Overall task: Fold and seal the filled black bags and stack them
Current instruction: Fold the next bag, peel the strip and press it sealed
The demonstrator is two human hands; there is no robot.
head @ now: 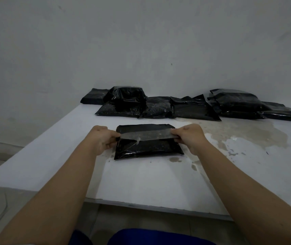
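Sealing black bag (148,145) | left hand (102,138), right hand (188,137): fingers pinching adhesive strip (146,135) ends | advice: keep strip taut between fingers, peel evenly, press flap flat.

Bare forearms (67,188), no sleeves; blue trousers (159,237).

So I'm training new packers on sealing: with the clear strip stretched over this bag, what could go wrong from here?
The clear strip, pinched between the left hand and right hand, has a crumpled spot near its left end, so it may seal with a wrinkle. Stretched above the black bag, it could also land crooked. The stained patches on the table might foul anything sticky set there.
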